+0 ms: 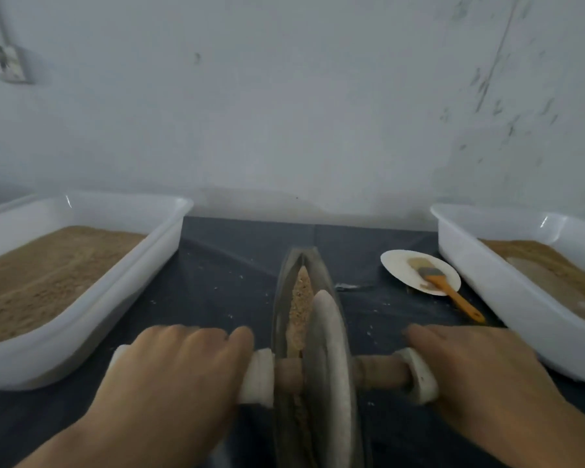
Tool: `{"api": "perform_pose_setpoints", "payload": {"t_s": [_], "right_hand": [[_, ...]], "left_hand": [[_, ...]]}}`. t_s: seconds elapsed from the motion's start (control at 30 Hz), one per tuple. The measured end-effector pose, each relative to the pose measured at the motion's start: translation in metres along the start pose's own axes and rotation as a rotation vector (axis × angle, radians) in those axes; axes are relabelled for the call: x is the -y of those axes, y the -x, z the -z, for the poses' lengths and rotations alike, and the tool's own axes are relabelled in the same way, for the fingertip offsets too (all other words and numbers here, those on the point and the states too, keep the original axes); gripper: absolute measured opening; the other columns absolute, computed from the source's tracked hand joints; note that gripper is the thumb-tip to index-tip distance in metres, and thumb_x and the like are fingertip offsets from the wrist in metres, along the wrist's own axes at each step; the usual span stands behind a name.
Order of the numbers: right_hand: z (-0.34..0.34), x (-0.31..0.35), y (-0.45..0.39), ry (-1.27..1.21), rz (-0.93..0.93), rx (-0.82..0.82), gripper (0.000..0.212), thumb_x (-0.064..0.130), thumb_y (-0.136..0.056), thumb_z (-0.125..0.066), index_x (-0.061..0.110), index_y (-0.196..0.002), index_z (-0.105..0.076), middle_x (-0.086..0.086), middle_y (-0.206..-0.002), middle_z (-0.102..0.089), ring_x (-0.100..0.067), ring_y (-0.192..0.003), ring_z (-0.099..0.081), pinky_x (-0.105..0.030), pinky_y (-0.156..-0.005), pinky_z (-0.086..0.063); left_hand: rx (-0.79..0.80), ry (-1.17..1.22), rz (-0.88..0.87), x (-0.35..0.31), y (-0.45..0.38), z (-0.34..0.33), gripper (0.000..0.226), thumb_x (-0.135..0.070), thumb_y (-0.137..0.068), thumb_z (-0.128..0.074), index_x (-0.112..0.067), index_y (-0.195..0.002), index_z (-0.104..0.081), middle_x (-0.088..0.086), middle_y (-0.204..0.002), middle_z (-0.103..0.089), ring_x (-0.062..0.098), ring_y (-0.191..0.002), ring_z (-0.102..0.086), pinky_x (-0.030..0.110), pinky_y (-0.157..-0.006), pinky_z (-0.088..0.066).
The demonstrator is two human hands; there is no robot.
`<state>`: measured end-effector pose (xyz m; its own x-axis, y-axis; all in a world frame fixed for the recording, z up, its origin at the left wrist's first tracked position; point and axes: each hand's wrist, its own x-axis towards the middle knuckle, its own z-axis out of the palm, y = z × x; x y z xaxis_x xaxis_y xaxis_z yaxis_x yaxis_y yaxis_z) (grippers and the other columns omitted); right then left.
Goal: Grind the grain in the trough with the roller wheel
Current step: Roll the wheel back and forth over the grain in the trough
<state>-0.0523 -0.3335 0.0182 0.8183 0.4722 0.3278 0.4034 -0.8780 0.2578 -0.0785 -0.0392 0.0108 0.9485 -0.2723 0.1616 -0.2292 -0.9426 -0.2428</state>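
The trough point(286, 282), a narrow boat-shaped vessel, is set lengthwise on the middle of the dark-covered counter point(223, 275), and tan grain point(299, 305) is seen along its channel. The roller wheel point(328, 359), a pale disc, is stood on edge in the near half of the trough, with grain showing beyond it. A wooden axle point(379, 371) is passed through the wheel and ends in light handle collars on both sides of the trough. The left handle is gripped by the left hand point(169, 376), its fingers curled over the top. The right handle is covered by the right hand point(480, 369); its fingers are laid over the handle, but how tightly they are clamped cannot be told through the blur. To the right of the trough, a white plate point(402, 265) is placed, and an orange-handled brush point(453, 293) is laid across it. Further right, a white tub point(487, 275) with brown meal is found. Left of the trough, a second white tub point(142, 261) is filled with brown meal.
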Motion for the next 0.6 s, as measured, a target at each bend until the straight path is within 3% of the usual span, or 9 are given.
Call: {"api": "perform_pose_setpoints", "payload": {"t_s": [0.07,0.13,0.2,0.3,0.4,0.5,0.6], "right_hand": [[-0.006,0.001,-0.001,0.045,-0.048,0.133,0.045,0.049,-0.056,-0.07,0.042,-0.067,-0.027,0.013,-0.057,-0.035,-0.005,-0.049,-0.038,-0.021,-0.043,-0.014],[-0.025,-0.001,-0.014,0.017,-0.124,0.206,0.03,0.046,-0.075,-0.059,0.041,-0.075,-0.029,0.012,-0.066,-0.044,-0.006,-0.06,-0.046,-0.027,-0.049,-0.025],[-0.041,-0.006,-0.044,0.048,-0.166,0.102,0.031,0.04,-0.078,-0.061,0.035,-0.08,-0.031,0.009,-0.072,-0.053,-0.014,-0.066,-0.054,-0.03,-0.052,-0.029],[-0.057,-0.015,-0.099,0.103,-0.166,-0.02,0.025,0.032,-0.082,-0.064,0.029,-0.087,-0.039,0.005,-0.078,-0.059,-0.022,-0.064,-0.052,-0.031,-0.053,-0.029],[-0.062,-0.017,-0.119,0.124,-0.172,-0.087,0.026,0.032,-0.084,-0.065,0.026,-0.085,-0.039,0.001,-0.078,-0.062,-0.024,-0.067,-0.057,-0.032,-0.056,-0.031],[-0.054,-0.01,-0.085,0.132,-0.151,-0.069,0.031,0.034,-0.082,-0.066,0.027,-0.083,-0.035,0.004,-0.068,-0.049,-0.02,-0.057,-0.045,-0.028,-0.049,-0.024],[-0.038,-0.007,-0.026,0.068,-0.065,-0.012,0.03,0.045,-0.076,-0.057,0.031,-0.075,-0.031,0.008,-0.06,-0.047,-0.022,-0.054,-0.048,-0.028,-0.044,-0.018]], "left_hand": [[0.036,-0.014,0.01,-0.002,-0.004,0.003,0.04,-0.057,-0.079,-0.054,-0.045,-0.081,-0.016,-0.014,-0.07,-0.037,0.004,-0.056,-0.029,0.025,-0.049,-0.018],[-0.065,-0.076,0.041,-0.003,-0.024,-0.006,0.034,-0.051,-0.08,-0.055,-0.039,-0.083,-0.023,-0.012,-0.07,-0.038,0.009,-0.058,-0.035,0.03,-0.052,-0.022],[-0.15,-0.081,0.112,0.001,-0.058,-0.02,0.03,-0.046,-0.083,-0.056,-0.034,-0.081,-0.029,-0.01,-0.072,-0.048,0.015,-0.063,-0.048,0.031,-0.056,-0.027],[-0.241,-0.048,0.159,0.015,-0.108,-0.039,0.02,-0.04,-0.086,-0.054,-0.029,-0.08,-0.038,-0.004,-0.079,-0.062,0.023,-0.068,-0.059,0.031,-0.056,-0.031],[-0.304,-0.015,0.152,0.023,-0.127,-0.048,0.02,-0.039,-0.086,-0.054,-0.026,-0.078,-0.04,-0.001,-0.078,-0.063,0.023,-0.058,-0.048,0.031,-0.053,-0.031],[-0.29,0.002,0.123,0.017,-0.105,-0.04,0.024,-0.041,-0.085,-0.055,-0.028,-0.077,-0.037,-0.003,-0.076,-0.06,0.021,-0.057,-0.039,0.031,-0.055,-0.027],[-0.332,-0.083,-0.048,0.006,-0.053,-0.03,0.039,-0.044,-0.071,-0.068,-0.03,-0.074,-0.032,-0.006,-0.063,-0.051,0.02,-0.05,-0.039,0.029,-0.05,-0.022]]}}
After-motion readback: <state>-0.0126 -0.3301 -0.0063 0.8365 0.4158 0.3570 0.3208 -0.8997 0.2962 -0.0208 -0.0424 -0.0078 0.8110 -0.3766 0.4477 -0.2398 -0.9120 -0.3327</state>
